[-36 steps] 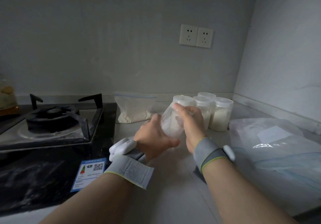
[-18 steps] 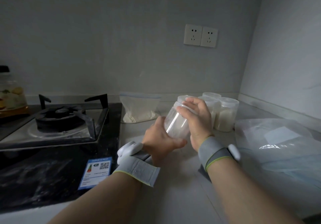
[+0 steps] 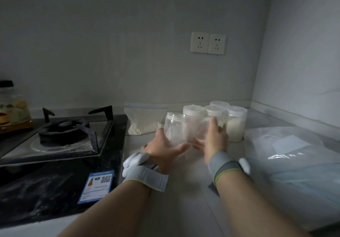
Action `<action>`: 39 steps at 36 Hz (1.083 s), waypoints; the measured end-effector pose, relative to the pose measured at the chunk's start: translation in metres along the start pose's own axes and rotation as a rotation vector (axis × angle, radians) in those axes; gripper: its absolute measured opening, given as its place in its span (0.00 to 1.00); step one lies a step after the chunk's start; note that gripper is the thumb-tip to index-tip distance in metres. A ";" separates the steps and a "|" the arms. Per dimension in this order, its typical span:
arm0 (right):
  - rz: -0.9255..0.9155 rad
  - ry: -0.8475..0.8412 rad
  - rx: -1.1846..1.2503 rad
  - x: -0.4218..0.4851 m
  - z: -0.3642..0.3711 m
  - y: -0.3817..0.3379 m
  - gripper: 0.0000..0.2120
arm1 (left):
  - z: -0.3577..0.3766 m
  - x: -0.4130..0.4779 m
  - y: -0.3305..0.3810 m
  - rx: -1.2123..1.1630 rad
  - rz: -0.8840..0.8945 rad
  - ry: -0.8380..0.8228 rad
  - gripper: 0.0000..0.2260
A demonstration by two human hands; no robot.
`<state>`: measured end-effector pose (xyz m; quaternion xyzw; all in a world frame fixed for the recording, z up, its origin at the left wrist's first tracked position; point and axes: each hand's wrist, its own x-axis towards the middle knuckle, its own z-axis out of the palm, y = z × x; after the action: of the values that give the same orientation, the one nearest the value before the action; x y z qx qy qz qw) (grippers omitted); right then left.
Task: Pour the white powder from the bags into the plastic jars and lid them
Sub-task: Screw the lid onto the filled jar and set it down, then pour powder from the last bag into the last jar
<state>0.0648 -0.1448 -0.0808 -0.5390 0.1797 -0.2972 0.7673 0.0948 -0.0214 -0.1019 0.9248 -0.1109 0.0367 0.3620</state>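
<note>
I see the open jar (image 3: 173, 130), clear plastic, lidless and nearly upright, with my left hand (image 3: 161, 150) gripping it round the base. Just behind it, four lidded jars (image 3: 195, 112) stand upright in a tight cluster, and the rightmost jar (image 3: 237, 111) is roughly half full of white powder (image 3: 233, 131). A clear bag of powder (image 3: 142, 122) leans against the wall, left of the cluster.

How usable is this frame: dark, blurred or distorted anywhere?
Head view: dim overall, darker corners; the right hand and what's against it are motion-blurred; the open jar in the left hand reads sharper; glare streaks the plastic bag at right; wide lens bows the wall corner.
</note>
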 end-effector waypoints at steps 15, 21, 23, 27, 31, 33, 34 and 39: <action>-0.148 -0.066 -0.915 0.008 -0.010 0.011 0.15 | -0.001 0.008 0.005 0.142 -0.149 -0.073 0.36; -0.137 -0.064 -1.004 0.012 -0.012 0.010 0.13 | -0.002 0.008 0.004 -0.142 -0.184 0.027 0.19; -0.134 -0.080 -1.008 0.013 -0.011 0.011 0.12 | -0.006 0.014 0.001 -0.158 -0.230 0.078 0.17; -0.131 -0.090 -1.018 0.015 -0.011 0.012 0.10 | -0.013 0.031 -0.005 -0.231 -0.250 0.164 0.16; -0.134 -0.081 -0.998 0.015 -0.012 0.013 0.09 | -0.018 0.035 -0.015 -0.233 -0.244 0.271 0.14; -0.130 -0.084 -0.999 0.018 -0.011 0.014 0.09 | -0.019 0.040 -0.021 -0.224 -0.239 0.342 0.11; -0.127 -0.082 -1.003 0.016 -0.011 0.014 0.09 | -0.020 0.041 -0.023 -0.217 -0.246 0.376 0.10; -0.107 -0.079 -1.015 0.022 -0.011 0.016 0.04 | -0.017 0.059 -0.022 -0.182 -0.269 0.425 0.15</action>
<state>0.0789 -0.1630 -0.0983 -0.8631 0.2445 -0.1906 0.3987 0.1572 -0.0050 -0.0952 0.8665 0.0889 0.1714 0.4603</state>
